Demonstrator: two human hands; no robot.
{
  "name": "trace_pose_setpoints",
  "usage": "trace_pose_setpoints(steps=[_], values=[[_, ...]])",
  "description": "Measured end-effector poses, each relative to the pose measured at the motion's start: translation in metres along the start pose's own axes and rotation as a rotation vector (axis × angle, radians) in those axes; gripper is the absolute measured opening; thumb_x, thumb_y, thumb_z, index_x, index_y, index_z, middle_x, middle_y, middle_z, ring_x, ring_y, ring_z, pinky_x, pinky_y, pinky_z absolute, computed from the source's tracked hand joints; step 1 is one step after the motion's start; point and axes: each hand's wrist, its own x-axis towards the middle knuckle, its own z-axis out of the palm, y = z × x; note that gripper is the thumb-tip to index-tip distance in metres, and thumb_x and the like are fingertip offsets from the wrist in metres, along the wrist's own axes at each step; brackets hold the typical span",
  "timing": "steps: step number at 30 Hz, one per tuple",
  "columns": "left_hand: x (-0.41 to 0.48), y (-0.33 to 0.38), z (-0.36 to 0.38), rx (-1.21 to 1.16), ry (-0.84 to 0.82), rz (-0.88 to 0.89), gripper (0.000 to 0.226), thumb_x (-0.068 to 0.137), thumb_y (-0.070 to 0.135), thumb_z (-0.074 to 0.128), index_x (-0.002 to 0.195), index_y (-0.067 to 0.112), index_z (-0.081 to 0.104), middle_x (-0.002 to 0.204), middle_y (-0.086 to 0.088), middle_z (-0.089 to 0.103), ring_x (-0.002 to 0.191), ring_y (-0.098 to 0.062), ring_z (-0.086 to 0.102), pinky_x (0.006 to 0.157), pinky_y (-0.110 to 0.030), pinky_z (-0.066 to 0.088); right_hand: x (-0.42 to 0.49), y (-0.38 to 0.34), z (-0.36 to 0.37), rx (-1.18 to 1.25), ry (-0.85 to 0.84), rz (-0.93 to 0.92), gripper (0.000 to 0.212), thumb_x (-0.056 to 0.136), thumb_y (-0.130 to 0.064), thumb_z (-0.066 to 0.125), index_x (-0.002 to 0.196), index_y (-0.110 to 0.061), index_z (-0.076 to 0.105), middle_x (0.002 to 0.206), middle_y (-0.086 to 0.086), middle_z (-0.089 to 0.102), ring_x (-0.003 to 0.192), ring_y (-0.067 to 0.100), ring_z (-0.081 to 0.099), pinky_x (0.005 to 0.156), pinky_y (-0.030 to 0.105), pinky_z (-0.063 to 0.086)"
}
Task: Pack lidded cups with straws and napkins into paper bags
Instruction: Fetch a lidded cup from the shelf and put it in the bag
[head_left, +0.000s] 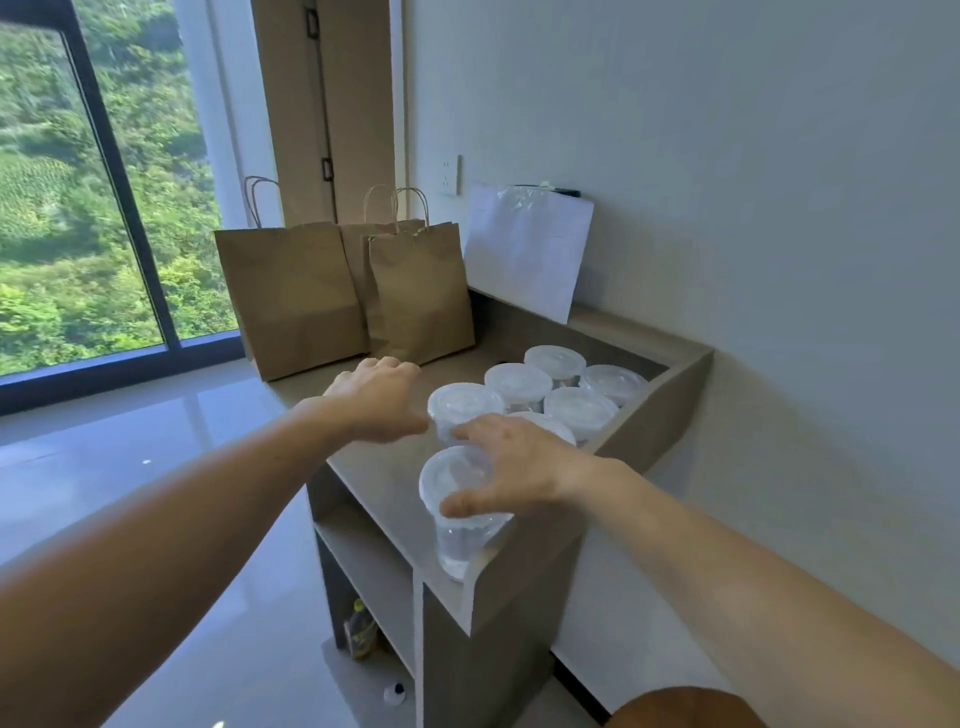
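**A:** Any brand or writing you can read?

**B:** None that I can make out. The three brown paper bags (291, 291) show plain faces. The white packet (524, 249) leaning on the wall is too pale and blurred to read.

**A:** What are the hands doing?

**B:** The right hand (514, 462) is over the nearest cup (457, 519), a clear lidded one at the counter's near corner. Its fingers (475, 432) are straight and spread wide. The thumb lies at the lid's near rim, the others reach past the far rim, and the lid shows between them. The left hand (379, 400) hovers palm down and holds nothing. Its fingers are loosely bent, with the tips hidden behind the knuckles, and its thumb points at a second cup (465, 408) just beside it.

**A:** And the rest of the cups?

**B:** Five more lidded cups (555, 361) stand clustered just beyond the right fingertips, one partly hidden by that hand. The bags stand upright well beyond the left fingers, at the counter's far end.

**A:** And the surface and the room?

**B:** The counter (384, 467) is grey-brown with a raised edge on the wall side. Below the fingers are open shelves (363, 551), with a yellowish bottle (361, 626) low down. There is a pale wall with a wall socket (451, 174) above the bags. A tall window (78, 182) far left of the left fingers looks onto green hillside. The floor (156, 415) is glossy and pale.
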Motion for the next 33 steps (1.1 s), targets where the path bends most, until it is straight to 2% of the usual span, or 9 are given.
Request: trace_pose_setpoints(steps=[3, 6, 7, 11, 13, 16, 19, 23, 33], values=[[0.008, -0.009, 0.004, -0.023, 0.011, 0.013, 0.077, 0.081, 0.048, 0.062, 0.148, 0.023, 0.034, 0.15, -0.001, 0.039, 0.137, -0.025, 0.033, 0.104, -0.042, 0.038, 0.009, -0.005, 0.005, -0.174, -0.082, -0.031, 0.11, 0.06, -0.084, 0.064, 0.151, -0.032, 0.027, 0.155, -0.007, 0.033, 0.143, 0.022, 0.024, 0.117, 0.041, 0.021], [0.016, -0.01, 0.003, -0.039, 0.022, 0.035, 0.076, 0.082, 0.047, 0.062, 0.148, 0.023, 0.034, 0.149, -0.001, 0.039, 0.137, -0.025, 0.033, 0.104, -0.042, 0.038, 0.014, -0.007, 0.009, -0.24, -0.104, -0.067, 0.113, 0.06, -0.081, 0.068, 0.152, -0.033, 0.024, 0.157, -0.008, 0.029, 0.144, 0.017, 0.018, 0.119, 0.037, 0.006], [0.019, -0.009, 0.003, -0.046, 0.031, 0.046, 0.074, 0.082, 0.047, 0.062, 0.147, 0.023, 0.036, 0.149, -0.001, 0.04, 0.137, -0.025, 0.034, 0.104, -0.042, 0.038, 0.015, -0.008, 0.01, -0.244, -0.097, -0.072, 0.111, 0.061, -0.078, 0.07, 0.152, -0.032, 0.025, 0.155, -0.007, 0.032, 0.142, 0.017, 0.021, 0.118, 0.036, 0.009], [0.028, -0.003, -0.001, -0.072, 0.072, 0.078, 0.07, 0.082, 0.044, 0.06, 0.146, 0.023, 0.038, 0.148, 0.0, 0.041, 0.137, -0.024, 0.034, 0.101, -0.041, 0.036, 0.017, -0.013, 0.01, -0.182, -0.043, -0.066, 0.099, 0.06, -0.064, 0.077, 0.145, -0.033, 0.037, 0.134, -0.007, 0.049, 0.121, 0.017, 0.044, 0.102, 0.032, 0.04], [0.032, 0.001, -0.007, -0.088, 0.084, 0.099, 0.074, 0.082, 0.041, 0.06, 0.149, 0.023, 0.034, 0.151, 0.0, 0.038, 0.139, -0.024, 0.032, 0.103, -0.04, 0.036, 0.015, -0.013, 0.007, -0.132, -0.032, -0.056, 0.094, 0.062, -0.058, 0.08, 0.143, -0.033, 0.039, 0.129, -0.008, 0.05, 0.117, 0.015, 0.048, 0.098, 0.033, 0.045], [0.037, 0.006, -0.018, -0.098, 0.116, 0.123, 0.074, 0.083, 0.04, 0.061, 0.149, 0.023, 0.034, 0.152, -0.001, 0.037, 0.139, -0.025, 0.031, 0.102, -0.041, 0.036, 0.007, -0.014, -0.006, -0.027, 0.01, -0.044, 0.091, 0.064, -0.051, 0.079, 0.143, -0.037, 0.035, 0.135, -0.011, 0.041, 0.122, 0.009, 0.041, 0.098, 0.028, 0.042], [0.042, 0.014, -0.028, -0.1, 0.145, 0.154, 0.071, 0.083, 0.043, 0.062, 0.146, 0.022, 0.038, 0.149, -0.001, 0.039, 0.138, -0.025, 0.033, 0.1, -0.041, 0.038, -0.004, -0.015, -0.03, 0.06, 0.095, -0.045, 0.09, 0.064, -0.048, 0.079, 0.143, -0.038, 0.036, 0.131, -0.014, 0.04, 0.116, 0.003, 0.037, 0.09, 0.022, 0.037], [0.048, 0.038, -0.037, -0.122, 0.151, 0.213, 0.073, 0.084, 0.049, 0.062, 0.147, 0.021, 0.037, 0.15, -0.001, 0.039, 0.138, -0.026, 0.033, 0.103, -0.043, 0.037, -0.029, -0.011, -0.067, 0.158, 0.215, 0.01, 0.086, 0.06, -0.047, 0.079, 0.137, -0.044, 0.041, 0.127, -0.018, 0.045, 0.121, 0.004, 0.046, 0.101, 0.029, 0.045], [0.045, 0.17, -0.032, -0.149, 0.125, 0.492, 0.068, 0.084, 0.046, 0.063, 0.142, 0.019, 0.042, 0.144, -0.006, 0.045, 0.131, -0.029, 0.041, 0.101, -0.044, 0.042, -0.144, 0.065, -0.103, 0.086, 0.39, 0.364, 0.089, 0.056, -0.051, 0.08, 0.138, -0.037, 0.045, 0.125, -0.016, 0.045, 0.113, 0.005, 0.048, 0.09, 0.024, 0.044]])
